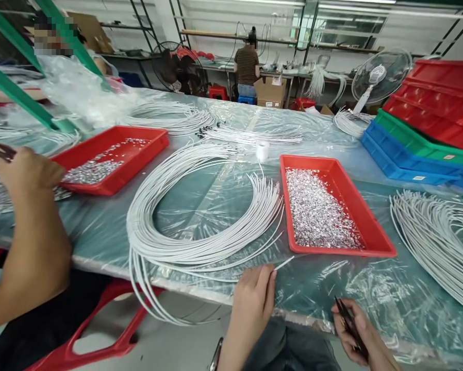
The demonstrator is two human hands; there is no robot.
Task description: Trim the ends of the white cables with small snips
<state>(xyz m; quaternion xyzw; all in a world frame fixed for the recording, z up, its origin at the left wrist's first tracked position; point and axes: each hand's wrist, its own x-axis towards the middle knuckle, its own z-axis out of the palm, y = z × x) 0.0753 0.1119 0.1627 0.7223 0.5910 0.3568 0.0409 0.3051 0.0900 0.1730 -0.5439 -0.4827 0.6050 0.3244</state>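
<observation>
My left hand pinches the end of a thin white wire at the near table edge, just below a big coil of white wires. Lower right, my right hand is closed round dark tweezers. A red tray full of small silver metal pieces lies just beyond both hands.
A co-worker's arm reaches in at the left beside a second red tray of metal pieces. More wire bundles lie at right, with stacked red, green and blue bins beyond. Fans, a tape roll and a standing person are farther back.
</observation>
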